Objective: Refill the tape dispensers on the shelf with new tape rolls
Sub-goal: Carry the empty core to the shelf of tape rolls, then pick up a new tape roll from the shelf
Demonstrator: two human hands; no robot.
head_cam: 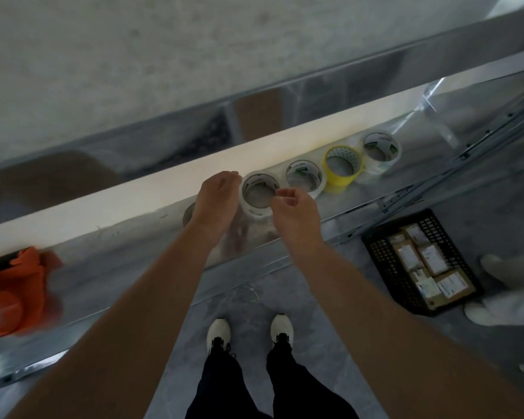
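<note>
A clear tape roll point(256, 204) stands on the metal shelf point(118, 267) between my hands. My left hand point(217, 201) cups its left side with fingers curled over the far rim. My right hand point(297, 214) pinches its right rim between thumb and forefinger. To its right, in a row, stand another clear roll point(321, 181), a yellow roll point(327, 160) and a third clear roll point(397, 151). A further roll point(188, 214) shows partly behind my left wrist. An orange tape dispenser point(9, 291) lies at the shelf's far left, blurred.
A pale wooden strip point(133, 204) runs along the back of the shelf under a concrete wall. On the floor at the right sits a black mesh crate point(378, 255) of labelled brown boxes. Blurred white shapes point(502, 300) lie beside it. My feet stand below the shelf edge.
</note>
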